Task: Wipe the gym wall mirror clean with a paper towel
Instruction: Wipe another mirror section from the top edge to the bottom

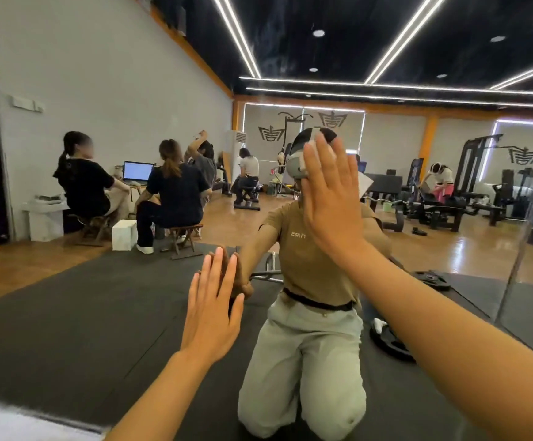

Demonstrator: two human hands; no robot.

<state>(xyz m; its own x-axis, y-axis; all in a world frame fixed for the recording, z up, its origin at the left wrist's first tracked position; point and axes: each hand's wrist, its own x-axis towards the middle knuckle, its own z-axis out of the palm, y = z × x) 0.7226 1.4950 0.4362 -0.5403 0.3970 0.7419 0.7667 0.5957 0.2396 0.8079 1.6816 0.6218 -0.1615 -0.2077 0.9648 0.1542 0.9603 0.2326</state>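
The wall mirror (106, 313) fills nearly the whole view and reflects me kneeling on a black mat. My left hand (211, 313) lies flat against the glass low in the middle, fingers straight and spread, meeting its own reflection. Higher and to the right, my right hand (332, 205) presses flat on the glass with straight fingers. A white paper towel (312, 145) is trapped under that palm. Only small bits of it show between and above the fingertips.
A vertical seam (519, 249) between mirror panels runs down the right side. The mirror's bottom edge meets a pale ledge (20, 421) at lower left. In the reflection are seated people (176, 192), gym machines (475, 186) and weight plates (392, 342) on the mat behind me.
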